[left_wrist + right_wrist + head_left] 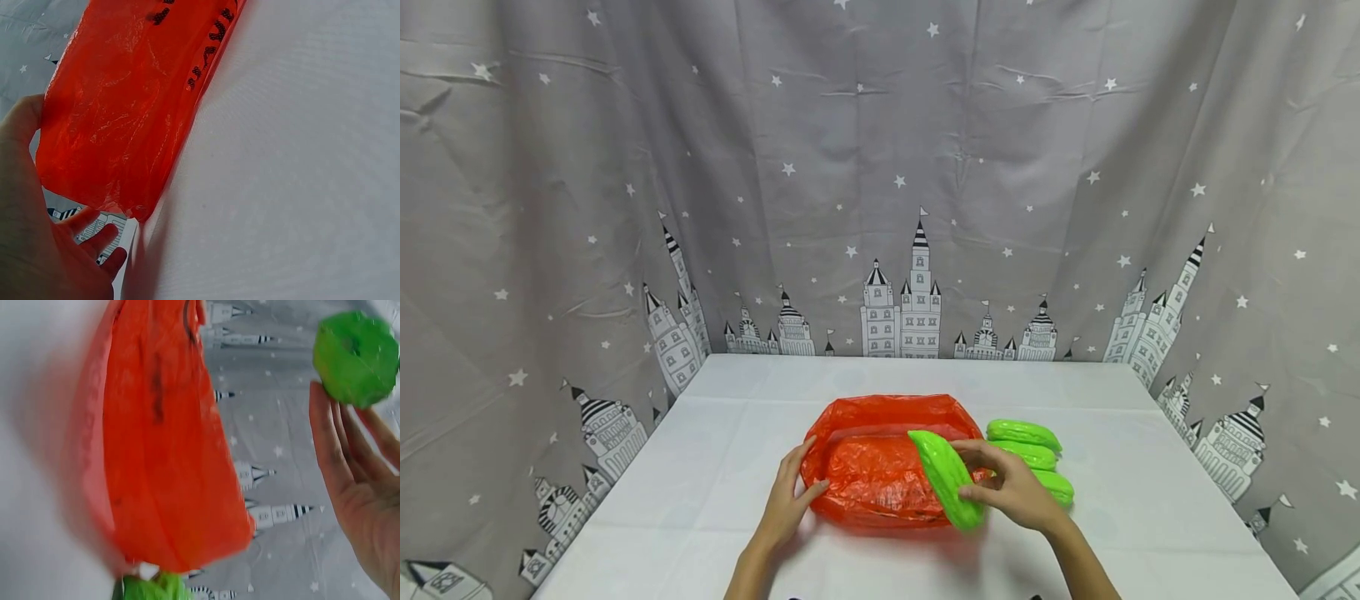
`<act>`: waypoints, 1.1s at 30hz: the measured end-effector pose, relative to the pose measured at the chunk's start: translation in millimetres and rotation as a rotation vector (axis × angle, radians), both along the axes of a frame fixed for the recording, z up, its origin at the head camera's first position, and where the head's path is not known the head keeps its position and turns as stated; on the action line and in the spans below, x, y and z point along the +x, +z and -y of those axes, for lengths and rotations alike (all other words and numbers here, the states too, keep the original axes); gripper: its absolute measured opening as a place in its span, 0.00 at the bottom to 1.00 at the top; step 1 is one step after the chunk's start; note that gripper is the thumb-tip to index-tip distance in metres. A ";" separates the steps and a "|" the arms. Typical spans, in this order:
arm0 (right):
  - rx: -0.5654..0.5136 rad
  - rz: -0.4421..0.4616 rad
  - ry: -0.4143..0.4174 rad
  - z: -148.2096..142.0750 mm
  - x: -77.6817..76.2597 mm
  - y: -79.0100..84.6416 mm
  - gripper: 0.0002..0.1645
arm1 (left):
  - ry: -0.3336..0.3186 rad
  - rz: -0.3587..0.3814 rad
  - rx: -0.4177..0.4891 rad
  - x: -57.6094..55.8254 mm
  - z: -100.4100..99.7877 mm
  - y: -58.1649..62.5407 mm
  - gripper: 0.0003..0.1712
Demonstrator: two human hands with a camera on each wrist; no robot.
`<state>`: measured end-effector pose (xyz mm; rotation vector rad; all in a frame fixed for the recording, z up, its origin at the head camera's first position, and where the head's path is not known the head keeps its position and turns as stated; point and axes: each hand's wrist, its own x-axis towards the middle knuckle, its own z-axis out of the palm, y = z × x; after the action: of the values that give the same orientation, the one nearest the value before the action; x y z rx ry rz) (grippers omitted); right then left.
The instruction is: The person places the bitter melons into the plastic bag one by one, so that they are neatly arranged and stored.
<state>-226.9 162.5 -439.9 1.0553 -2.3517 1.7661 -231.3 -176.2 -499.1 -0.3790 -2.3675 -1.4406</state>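
Note:
A bright green, wrinkled bitter melon (947,479) is held at a slant by my right hand (1011,487), pinched between thumb and fingers above the right front part of a red plastic bag (880,475). The right wrist view shows the bitter melon (356,359) end-on at the fingertips. The bag lies on the table with its mouth spread open. My left hand (786,504) is at the bag's left end, thumb and fingers spread apart and touching it. In the left wrist view the left hand's fingers (100,240) stretch out loosely beside the bag (125,119).
Several more green bitter melons (1022,433) lie stacked side by side right of the bag, partly hidden behind my right hand. A white cloth covers the table (700,467). Behind it hangs a grey curtain (880,150) printed with stars and castles.

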 end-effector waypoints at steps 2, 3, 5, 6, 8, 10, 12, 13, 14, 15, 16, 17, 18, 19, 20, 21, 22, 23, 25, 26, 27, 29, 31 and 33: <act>-0.015 0.010 -0.038 7.3 -3.9 1.3 0.31 | -0.002 0.004 -0.003 -0.7 0.3 0.5 0.36; -0.019 0.016 -0.057 10.9 -5.8 1.9 0.30 | -0.003 0.007 -0.002 -1.1 0.5 0.4 0.37; -0.016 0.013 -0.093 18.3 -9.3 2.9 0.30 | -0.005 0.009 -0.001 -2.2 1.0 -0.4 0.37; -0.012 0.006 -0.108 22.1 -11.1 3.3 0.29 | -0.006 0.008 -0.002 -2.9 1.2 -1.4 0.37; -0.012 0.003 -0.136 30.8 -14.0 4.4 0.29 | -0.005 0.001 -0.017 -4.8 1.7 -4.0 0.37; -0.005 -0.004 -0.181 41.0 -16.9 4.4 0.29 | -0.003 -0.004 -0.017 -10.2 3.9 -12.8 0.37; -0.008 0.004 -0.225 52.8 -19.9 2.9 0.29 | 0.008 -0.006 -0.030 -15.8 7.3 -23.4 0.37; -0.007 0.007 -0.248 59.1 -20.8 2.4 0.29 | 0.015 -0.006 -0.034 -18.3 9.4 -28.7 0.37; -0.005 0.009 -0.275 65.4 -22.3 0.8 0.29 | 0.021 -0.004 -0.031 -20.6 11.6 -34.1 0.37; -0.007 0.008 -0.292 71.4 -23.3 -0.8 0.29 | 0.027 -0.003 -0.028 -22.6 13.7 -39.2 0.38; -0.011 0.005 -0.305 77.0 -24.3 -2.5 0.29 | 0.033 -0.005 -0.034 -23.0 15.1 -41.7 0.38; -0.016 0.002 -0.315 82.4 -25.2 -4.3 0.29 | 0.036 -0.005 -0.035 -23.1 16.4 -43.8 0.38; -0.021 -0.007 -0.326 87.4 -25.8 -5.5 0.30 | 0.036 -0.005 -0.030 -23.2 17.1 -45.5 0.38; -0.025 -0.014 -0.334 91.8 -26.9 -7.7 0.30 | 0.033 -0.004 -0.027 -23.1 17.5 -46.2 0.38; -0.033 -0.015 -0.338 95.7 -28.0 -10.0 0.31 | 0.028 -0.002 -0.023 -23.2 17.4 -46.8 0.38; -0.035 -0.018 -0.343 99.5 -29.2 -12.4 0.31 | 0.024 0.002 -0.018 -23.5 17.1 -47.4 0.38; -0.037 -0.017 -0.348 102.9 -30.9 -15.3 0.32 | 0.021 0.009 -0.014 -23.6 16.8 -47.5 0.38; -0.038 -0.011 -0.353 106.3 -32.3 -17.8 0.32 | 0.019 0.016 -0.011 -23.9 16.5 -47.7 0.39; -0.031 0.010 -0.364 112.8 -35.7 -23.7 0.33 | 0.016 0.022 -0.006 -24.2 15.9 -47.7 0.39; -0.030 0.020 -0.368 116.1 -37.0 -25.9 0.33 | 0.016 0.023 -0.004 -24.5 15.9 -47.9 0.39; -0.031 0.029 -0.373 119.3 -38.7 -28.6 0.33 | 0.016 0.024 -0.004 -24.7 15.9 -48.0 0.39; -0.033 0.051 -0.385 125.3 -41.3 -33.0 0.33 | 0.014 0.021 -0.003 -25.2 16.1 -48.3 0.39; -0.035 0.063 -0.396 130.9 -44.3 -38.1 0.33 | 0.011 0.017 -0.002 -25.8 16.3 -48.7 0.39; -0.039 0.077 -0.399 136.0 -47.0 -43.3 0.33 | 0.011 0.017 -0.002 -26.4 16.2 -49.1 0.39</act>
<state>-273.9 26.5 -483.2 0.4726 -2.3476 1.7148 -257.7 -192.4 -548.2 -0.3552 -2.3805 -1.4423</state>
